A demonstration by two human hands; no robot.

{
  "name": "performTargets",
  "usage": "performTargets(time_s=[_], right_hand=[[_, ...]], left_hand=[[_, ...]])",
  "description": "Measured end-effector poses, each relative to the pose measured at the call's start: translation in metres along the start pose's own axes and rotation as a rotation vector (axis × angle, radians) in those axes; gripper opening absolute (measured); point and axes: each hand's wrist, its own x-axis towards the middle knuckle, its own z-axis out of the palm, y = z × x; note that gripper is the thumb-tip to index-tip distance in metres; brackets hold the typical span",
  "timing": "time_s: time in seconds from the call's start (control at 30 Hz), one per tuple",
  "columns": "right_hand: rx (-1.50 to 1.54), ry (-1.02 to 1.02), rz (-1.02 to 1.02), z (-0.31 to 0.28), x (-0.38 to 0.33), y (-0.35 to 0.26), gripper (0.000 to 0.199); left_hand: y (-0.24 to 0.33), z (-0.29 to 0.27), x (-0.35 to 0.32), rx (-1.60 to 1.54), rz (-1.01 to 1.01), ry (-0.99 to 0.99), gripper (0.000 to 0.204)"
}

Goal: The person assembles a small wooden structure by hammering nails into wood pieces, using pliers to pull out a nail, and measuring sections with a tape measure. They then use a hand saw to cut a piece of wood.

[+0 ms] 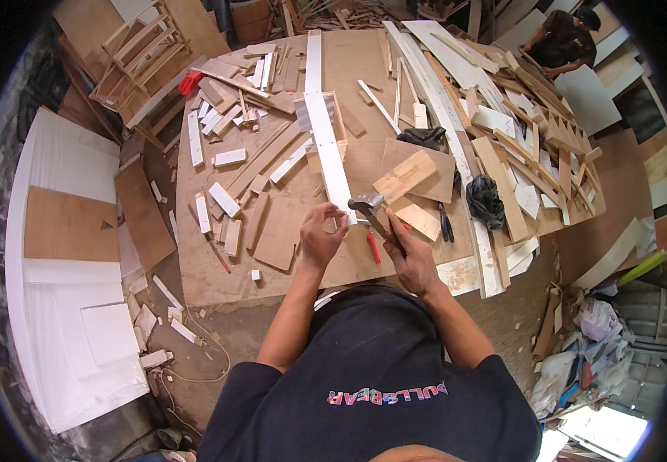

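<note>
A long white wooden strip (327, 150) runs from the far edge of the table down to its near side. At its near end, my left hand (321, 237) is closed, thumb and forefinger pinched together. Whatever they hold, if anything, is too small to name. My right hand (414, 262) grips the wooden handle of a hammer (366, 203). The metal hammer head hangs just right of the strip's end, close to my left fingertips. Between my hands lies a red-handled tool (373, 248). Beyond the hammer, a light wooden block (405, 175) rests on a brown board.
White and brown offcuts (226, 199) litter the left of the worktable (218, 289). Long boards and a wood pile (534, 154) cover the right, beside a black plastic bag (485, 202). Another person (568, 38) works at far right. White panels (72, 292) lean at left.
</note>
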Motion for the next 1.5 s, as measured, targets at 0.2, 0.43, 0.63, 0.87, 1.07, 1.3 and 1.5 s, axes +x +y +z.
performTargets(time_s=[0.2,0.43,0.63,0.87,1.07,1.3,1.5], right_hand=[[-0.032,-0.006,-0.018,0.005,-0.003,0.012,0.069],[-0.076,-0.064,0.014,-0.004,0.002,-0.014,0.069],[-0.107,-0.077,-0.041,0.0,0.006,-0.005,0.069],[-0.191,-0.174,0.054,0.003,0.009,-0.01,0.069],[0.074,-0.03,0.079,-0.007,0.001,-0.027,0.069],[-0.012,0.041,0.001,-0.003,-0.002,0.001,0.067],[-0.011,-0.026,0.078,-0.001,-0.008,0.008,0.066]], left_hand=[[0.005,0.009,-0.001,0.087,0.054,0.087,0.012],[-0.001,0.025,-0.021,-0.075,-0.16,0.173,0.01],[-0.003,0.03,-0.023,0.003,-0.085,0.231,0.011],[-0.004,0.029,-0.024,-0.006,-0.079,0.222,0.012],[0.001,0.02,-0.022,-0.044,-0.112,0.152,0.016],[-0.016,-0.006,0.001,0.173,0.161,-0.015,0.02],[-0.012,0.016,0.068,0.171,-0.344,0.054,0.049]])
